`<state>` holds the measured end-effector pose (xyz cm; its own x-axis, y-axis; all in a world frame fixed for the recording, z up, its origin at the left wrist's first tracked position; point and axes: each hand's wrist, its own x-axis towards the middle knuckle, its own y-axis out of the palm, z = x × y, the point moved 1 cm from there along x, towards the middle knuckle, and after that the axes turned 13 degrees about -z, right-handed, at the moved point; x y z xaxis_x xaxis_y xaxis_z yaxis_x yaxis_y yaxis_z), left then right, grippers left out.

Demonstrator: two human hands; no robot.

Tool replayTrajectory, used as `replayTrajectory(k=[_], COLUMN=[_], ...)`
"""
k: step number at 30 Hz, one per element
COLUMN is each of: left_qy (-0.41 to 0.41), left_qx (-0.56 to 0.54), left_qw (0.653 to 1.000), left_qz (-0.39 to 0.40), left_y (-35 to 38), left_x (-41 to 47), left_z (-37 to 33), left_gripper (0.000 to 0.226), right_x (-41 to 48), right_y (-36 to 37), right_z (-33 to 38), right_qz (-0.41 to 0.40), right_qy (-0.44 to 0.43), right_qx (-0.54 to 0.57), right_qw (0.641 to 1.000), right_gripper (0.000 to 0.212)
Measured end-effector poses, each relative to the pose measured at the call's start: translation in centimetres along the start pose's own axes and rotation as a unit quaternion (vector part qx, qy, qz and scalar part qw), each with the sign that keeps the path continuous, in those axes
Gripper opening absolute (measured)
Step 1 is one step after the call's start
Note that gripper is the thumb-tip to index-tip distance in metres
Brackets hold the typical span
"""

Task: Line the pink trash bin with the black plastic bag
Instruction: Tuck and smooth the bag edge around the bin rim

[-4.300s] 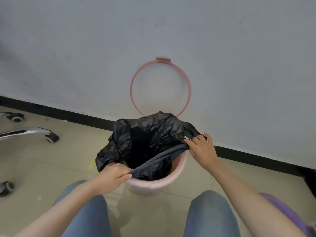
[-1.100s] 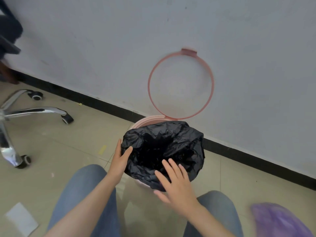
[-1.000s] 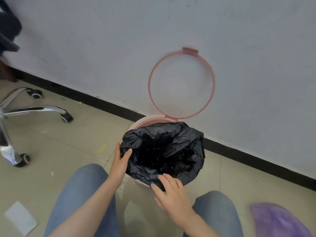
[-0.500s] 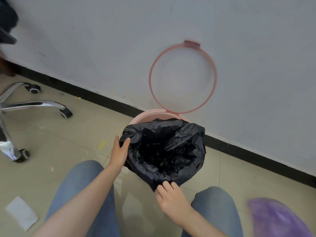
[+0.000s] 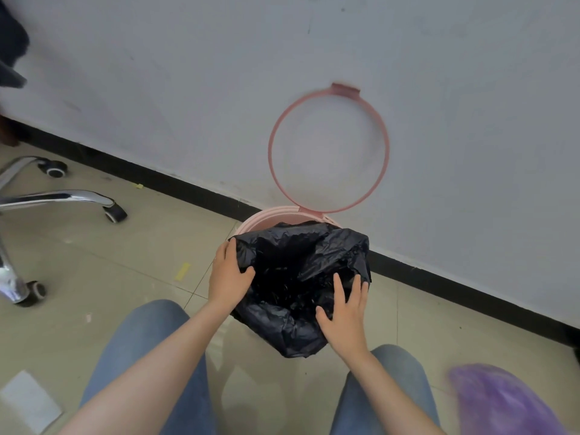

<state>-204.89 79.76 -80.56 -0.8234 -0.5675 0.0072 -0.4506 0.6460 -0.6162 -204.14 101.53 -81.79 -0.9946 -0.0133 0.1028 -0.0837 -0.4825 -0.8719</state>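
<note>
Black bag (image 5: 301, 277) draped over pink bin (image 5: 266, 216) rim — both hands (image 5: 345, 315) pressing edges.

I have only one view: my head camera looks forward and down, close over the pink bin (image 5: 266, 216), probably from a seat.

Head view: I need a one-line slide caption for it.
Both hands, left hand and right hand, press the black plastic bag over the round pink trash bin, its ring lid open.
</note>
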Motion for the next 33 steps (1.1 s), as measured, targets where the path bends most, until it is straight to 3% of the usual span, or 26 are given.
replayTrajectory(k=[5, 8, 12, 15, 18, 21, 24, 28, 33], left_qy=[-0.031, -0.023, -0.010, -0.007, -0.018, -0.014, -0.019, -0.032, 0.009], left_qx=[-0.013, 0.083, 0.103, 0.044, -0.002, -0.020, -0.049, -0.042, -0.021], left_qw=[0.999, 0.996, 0.995, 0.998, 0.996, 0.997, 0.998, 0.999, 0.999], left_qz=[0.012, 0.007, -0.001, 0.043, 0.090, 0.079, 0.028, -0.011, -0.032], left_y=[-1.6, -2.9, -3.4, -2.7, -2.0, -1.7, -2.0, -2.2, -2.7], left_x=[-4.0, -5.5, -4.3, -2.7, -2.4, -2.6, -2.6, -1.7, -0.4], left_z=[0.2, 1.0, 1.6, 1.6, 1.5, 1.5, 1.6, 2.0, 2.1], left_gripper=[0.067, 0.064, 0.057, 0.057, 0.057, 0.050, 0.042, 0.037, 0.021], right_x=[-1.6, -2.8, 0.0, 3.5, 5.5, 5.8, 5.8, 6.4, 7.9], right_y=[-1.1, -2.5, -5.1, -5.4, -4.1, -3.0, -3.0, -3.9, -2.7], right_z=[-1.7, -2.3, -0.9, -0.1, -0.2, -0.7, -0.8, 2.0, 8.4], right_qz=[0.030, 0.051, -0.047, -0.061, 0.011, 0.115, 0.103, -0.021, 0.022], right_qy=[-0.014, -0.027, -0.026, -0.037, -0.016, 0.010, 0.010, -0.051, -0.247], right_qx=[0.037, 0.017, -0.047, -0.077, -0.086, -0.094, -0.094, -0.122, -0.103], right_qw=[0.999, 0.998, 0.997, 0.994, 0.996, 0.989, 0.990, 0.991, 0.963], right_gripper=[0.082, 0.075, 0.053, 0.053, 0.059, 0.066, 0.066, 0.051, 0.038])
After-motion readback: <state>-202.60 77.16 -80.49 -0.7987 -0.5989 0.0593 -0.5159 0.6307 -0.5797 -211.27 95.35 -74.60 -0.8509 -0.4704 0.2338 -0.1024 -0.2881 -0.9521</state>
